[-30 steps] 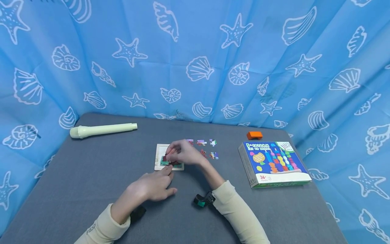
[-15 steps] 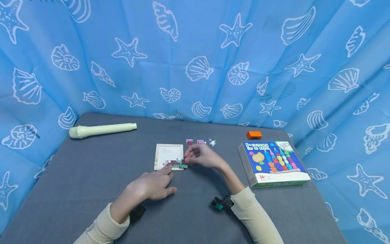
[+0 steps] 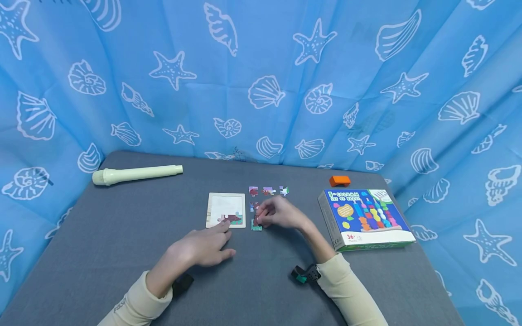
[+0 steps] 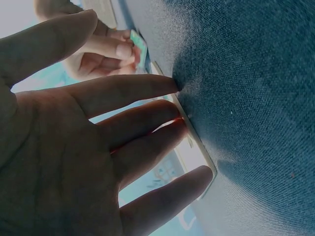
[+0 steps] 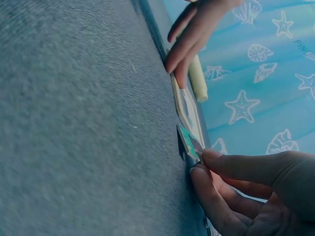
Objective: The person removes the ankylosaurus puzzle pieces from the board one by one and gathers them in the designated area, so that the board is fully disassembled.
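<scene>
My right hand (image 3: pixel 281 213) pinches a green-and-brown jigsaw piece (image 5: pixel 188 142) between thumb and fingertips, just right of a square wooden puzzle tray (image 3: pixel 211 201). In the head view the same jigsaw piece (image 3: pixel 256 226) shows below the fingertips, close over the cloth. My left hand (image 3: pixel 204 246) lies with fingers extended at the tray's front edge. Its fingertips (image 4: pixel 202 177) touch the rim in the left wrist view. Joined pieces (image 3: pixel 233 218) in brown and green fill part of the tray's front strip, partly covered by the left fingers; the back shows pale wood.
Loose jigsaw pieces (image 3: pixel 268 190) lie in a row behind the right hand, with another piece (image 3: pixel 253 207) beside its fingertips. To the right are a bead-toy box (image 3: pixel 367 217) and an orange block (image 3: pixel 340 180). A pale toy microphone (image 3: pixel 138 174) lies at the back left.
My right hand has moved from over the tray to its right side, carrying the green-and-brown jigsaw piece, uncovering the pieces in the tray. The left hand has stayed in place.
</scene>
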`<state>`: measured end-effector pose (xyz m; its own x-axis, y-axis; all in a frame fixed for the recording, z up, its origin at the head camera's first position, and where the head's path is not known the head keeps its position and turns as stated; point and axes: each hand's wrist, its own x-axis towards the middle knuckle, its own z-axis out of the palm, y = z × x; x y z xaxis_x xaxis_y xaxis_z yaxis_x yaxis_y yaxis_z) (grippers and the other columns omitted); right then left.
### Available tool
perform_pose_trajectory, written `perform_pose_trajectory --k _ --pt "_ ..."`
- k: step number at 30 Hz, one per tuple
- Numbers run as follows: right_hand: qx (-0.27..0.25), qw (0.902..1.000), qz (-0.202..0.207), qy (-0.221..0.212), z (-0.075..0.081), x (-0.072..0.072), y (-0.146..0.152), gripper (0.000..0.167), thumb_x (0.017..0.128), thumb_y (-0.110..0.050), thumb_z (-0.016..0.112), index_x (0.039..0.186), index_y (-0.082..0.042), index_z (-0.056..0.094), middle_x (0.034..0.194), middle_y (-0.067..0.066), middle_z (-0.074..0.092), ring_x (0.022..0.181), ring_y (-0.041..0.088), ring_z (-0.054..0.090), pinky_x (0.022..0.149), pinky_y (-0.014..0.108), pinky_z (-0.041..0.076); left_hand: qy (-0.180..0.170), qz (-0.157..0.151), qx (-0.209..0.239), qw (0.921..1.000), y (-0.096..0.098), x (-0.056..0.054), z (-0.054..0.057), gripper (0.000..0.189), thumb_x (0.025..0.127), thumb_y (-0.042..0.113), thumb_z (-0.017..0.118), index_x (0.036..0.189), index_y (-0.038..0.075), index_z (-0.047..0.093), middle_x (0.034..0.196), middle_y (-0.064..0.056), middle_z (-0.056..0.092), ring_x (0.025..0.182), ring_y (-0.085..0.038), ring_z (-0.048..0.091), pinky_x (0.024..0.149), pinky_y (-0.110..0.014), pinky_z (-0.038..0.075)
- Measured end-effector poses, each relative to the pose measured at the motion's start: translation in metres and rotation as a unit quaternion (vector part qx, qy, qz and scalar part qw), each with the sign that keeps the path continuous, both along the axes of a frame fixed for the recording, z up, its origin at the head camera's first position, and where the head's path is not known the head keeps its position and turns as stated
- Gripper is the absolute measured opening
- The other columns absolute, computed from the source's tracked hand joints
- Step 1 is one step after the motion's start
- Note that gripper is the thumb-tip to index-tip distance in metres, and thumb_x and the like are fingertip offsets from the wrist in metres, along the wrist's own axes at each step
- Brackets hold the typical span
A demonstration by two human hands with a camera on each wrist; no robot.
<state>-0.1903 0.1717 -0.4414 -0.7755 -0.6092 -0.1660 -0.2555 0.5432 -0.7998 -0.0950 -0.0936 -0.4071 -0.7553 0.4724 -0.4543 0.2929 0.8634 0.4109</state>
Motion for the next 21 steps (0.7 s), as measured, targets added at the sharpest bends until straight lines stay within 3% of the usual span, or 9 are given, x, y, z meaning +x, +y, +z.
perform_pose_trajectory --k 4,10,15,21 --pt "0.013 0.9998 0.012 0.008 -0.0005 0.0012 -0.0019 0.013 0.097 -0.005 0.078 0.108 0.003 0.079 0.093 0.016 0.08 0.075 0.01 0.072 0.069 0.023 0.061 0.002 0.0 0.003 1.0 -0.0012 -0.0005 0.0002 0.069 0.109 0.047 0.062 0.162 0.004 0.05 0.181 -0.013 0.028 0.167 -0.033 0.032 0.123 -0.079 0.032" --pt "0.031 0.9994 -0.002 0.013 0.0014 0.0024 -0.0038 0.01 0.097 -0.005 0.08 0.105 -0.001 0.08 0.092 0.012 0.08 0.073 0.008 0.07 0.067 0.022 0.059 0.0 0.001 0.007 1.0 -0.0024 -0.0026 0.0011 0.068 0.109 0.047 0.062 0.161 0.004 0.051 0.18 -0.013 0.03 0.165 -0.034 0.037 0.124 -0.076 0.033" --pt "0.024 0.9996 -0.01 0.013 0.0025 0.003 -0.0037 0.01 0.097 -0.006 0.08 0.103 0.001 0.08 0.091 0.014 0.081 0.073 0.01 0.072 0.066 0.023 0.059 0.003 0.005 0.011 0.9999 -0.0032 -0.005 0.0008 0.066 0.109 0.047 0.062 0.159 0.005 0.054 0.178 -0.012 0.035 0.164 -0.034 0.039 0.126 -0.072 0.035" --pt "0.006 1.0 -0.005 0.003 0.0013 0.0018 -0.0047 0.011 0.098 -0.005 0.079 0.106 0.002 0.08 0.096 0.016 0.082 0.077 0.014 0.076 0.07 0.025 0.063 -0.002 0.011 0.013 0.9999 -0.0043 -0.0076 0.0005 0.064 0.109 0.046 0.063 0.159 0.006 0.055 0.177 -0.012 0.038 0.164 -0.035 0.039 0.124 -0.077 0.032"
